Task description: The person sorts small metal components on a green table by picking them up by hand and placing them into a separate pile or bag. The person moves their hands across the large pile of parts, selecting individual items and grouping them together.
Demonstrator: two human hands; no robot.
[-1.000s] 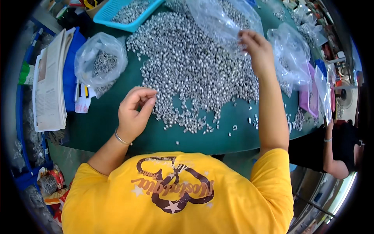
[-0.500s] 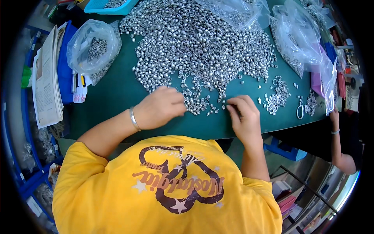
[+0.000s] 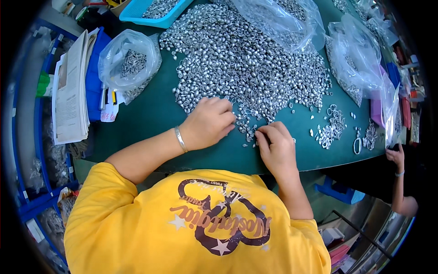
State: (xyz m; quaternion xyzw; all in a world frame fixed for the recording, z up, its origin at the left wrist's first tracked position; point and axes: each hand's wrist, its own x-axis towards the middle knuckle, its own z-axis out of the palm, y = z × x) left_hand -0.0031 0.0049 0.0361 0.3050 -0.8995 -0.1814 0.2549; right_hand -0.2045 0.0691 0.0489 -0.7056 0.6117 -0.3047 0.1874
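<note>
A wide heap of small silver oval metal pieces (image 3: 246, 59) covers the middle of the green table. At its near edge a loose cluster of the same pieces (image 3: 245, 127) lies between my two hands. My left hand (image 3: 209, 123), with a silver bangle at the wrist, rests at the left of this cluster, its fingers curled together; what they hold, if anything, is hidden. On the other side, my right hand (image 3: 277, 147) has thumb and forefinger pinched beside the pieces. Whether a piece is between those fingertips is too small to tell.
A clear bag of metal parts (image 3: 130, 64) and a blue basket (image 3: 137, 17) stand left. To the right lie a small pile of silver parts (image 3: 332, 128) and more clear bags (image 3: 356, 59). Another person's hand (image 3: 396, 155) is at the table's right edge.
My right hand has moved left and nearer my left hand, by the loose cluster, and its fingers have drawn together. The whole view has shifted slightly.
</note>
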